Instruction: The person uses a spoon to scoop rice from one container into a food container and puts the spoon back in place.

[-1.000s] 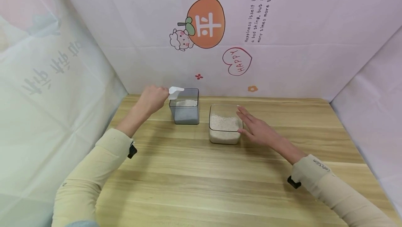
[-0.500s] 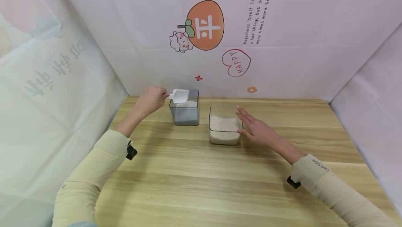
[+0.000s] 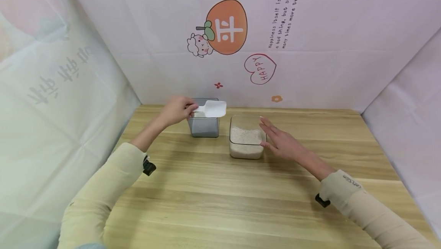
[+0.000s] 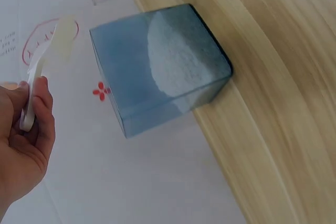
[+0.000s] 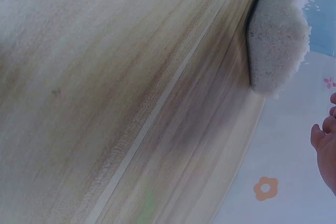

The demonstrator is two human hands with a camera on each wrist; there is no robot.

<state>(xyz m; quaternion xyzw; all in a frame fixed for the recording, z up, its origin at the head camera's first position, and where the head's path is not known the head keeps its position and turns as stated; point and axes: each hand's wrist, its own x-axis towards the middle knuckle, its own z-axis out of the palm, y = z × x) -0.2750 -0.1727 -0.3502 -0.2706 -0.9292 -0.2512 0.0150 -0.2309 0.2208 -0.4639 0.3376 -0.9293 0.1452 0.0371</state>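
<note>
My left hand (image 3: 177,110) pinches the handle of a white scoop (image 3: 215,108), thumb on one side and fingers on the other. The scoop's head points right, over the right rim of a blue-tinted clear container (image 3: 204,128). White grain or powder (image 4: 176,56) fills the lower part of that container, as the left wrist view shows. To its right stands a clear container (image 3: 246,151) with off-white rice-like grains (image 3: 246,135) in it. My right hand (image 3: 280,141) rests against that container's right side with its fingers extended.
Both containers stand near the back edge of a wooden table (image 3: 220,199), close to a printed white backdrop (image 3: 320,72). White cloth walls (image 3: 69,99) rise at the left and right.
My left hand has moved right with the scoop, from the blue container's left side to over its opening. The scoop has turned and its head now extends right. The right hand stays put.
</note>
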